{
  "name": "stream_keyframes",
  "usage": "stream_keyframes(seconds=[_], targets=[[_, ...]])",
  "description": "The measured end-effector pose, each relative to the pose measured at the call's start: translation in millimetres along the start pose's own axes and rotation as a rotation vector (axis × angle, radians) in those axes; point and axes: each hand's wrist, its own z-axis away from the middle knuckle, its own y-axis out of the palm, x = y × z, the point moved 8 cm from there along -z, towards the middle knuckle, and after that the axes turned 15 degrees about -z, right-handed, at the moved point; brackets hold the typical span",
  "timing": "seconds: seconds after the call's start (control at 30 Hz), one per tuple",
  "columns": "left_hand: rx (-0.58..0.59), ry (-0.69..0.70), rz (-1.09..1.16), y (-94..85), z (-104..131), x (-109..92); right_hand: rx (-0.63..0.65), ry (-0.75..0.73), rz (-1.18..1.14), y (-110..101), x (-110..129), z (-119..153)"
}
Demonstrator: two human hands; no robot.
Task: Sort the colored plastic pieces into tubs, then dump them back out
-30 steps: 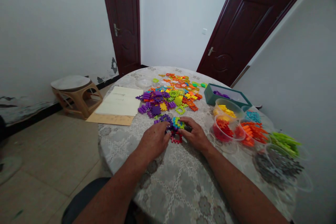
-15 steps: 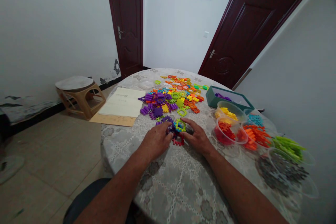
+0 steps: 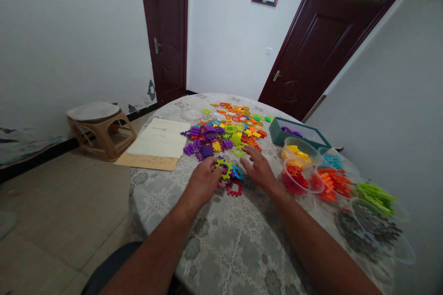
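My left hand [image 3: 205,179] is closed on a yellow-green square building piece [image 3: 228,170] with notched edges, joined to other toothed pieces. A blue piece [image 3: 237,173] sits to its right. Beneath them, a red square frame piece [image 3: 235,188] lies close to the tablecloth. The left fingertips partly cover purple parts. My right hand [image 3: 259,168] is apart from the assembly, thumb and fingers spread and nothing visible in them. Its fingertips are beside a lime square frame piece [image 3: 238,151] at the near edge of the pile; I cannot tell whether they touch it.
Beyond my hands spreads a mixed pile of purple, lime and orange pieces [image 3: 207,134]. Paper sheets [image 3: 159,138] lie at left. On the right stand a green box [image 3: 277,132] and several clear tubs, among them one with red pieces [image 3: 296,179]. A stool [image 3: 100,129] is beyond the table.
My right hand has let go of the assembly and moved up and right, fingers spreading. My left hand now holds the yellow-green piece, shifted slightly left, and more of the blue piece shows.
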Motion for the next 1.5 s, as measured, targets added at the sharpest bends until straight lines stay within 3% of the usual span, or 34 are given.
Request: stream_keyframes(seconds=[0.1,0.2,0.37,0.53,0.83,1.0,1.2,1.27,1.37,1.5], targets=[[-0.011,0.001,0.026,-3.5,0.7,-3.7,0.007,0.155,0.216,-2.4,-40.5,-30.8],[0.016,-0.005,0.035,-2.7,2.3,-5.8,0.054,0.248,0.31,6.9,-63.0,-52.7],[0.003,-0.013,0.006,-6.6,4.9,-7.7,0.09,0.335,0.338,21.3,-78.6,-63.5],[0.002,0.01,0.031,-9.8,5.4,-9.4,0.126,0.39,0.329,19.5,-82.2,-51.1],[-0.023,-0.046,0.152,-10.5,6.9,-4.9,0.149,0.415,0.223,2.4,-62.5,4.0],[-0.001,-0.079,0.189,-5.7,5.8,-0.3,-0.001,0.309,0.039,-7.5,-39.0,25.4],[0.021,-0.105,0.163,1.5,1.6,3.5,-0.229,0.34,-0.252,-24.7,-11.4,30.0],[0.021,-0.098,0.154,3.2,1.4,2.6,-0.233,0.37,-0.44,-19.4,-1.8,30.2],[0.05,-0.066,0.175,8.7,2.5,0.3,-0.135,0.397,-0.646,3.6,13.8,33.5],[0.114,-0.006,0.19,17.6,3.6,0.4,-0.014,0.373,-0.661,31.5,26.3,40.4]])
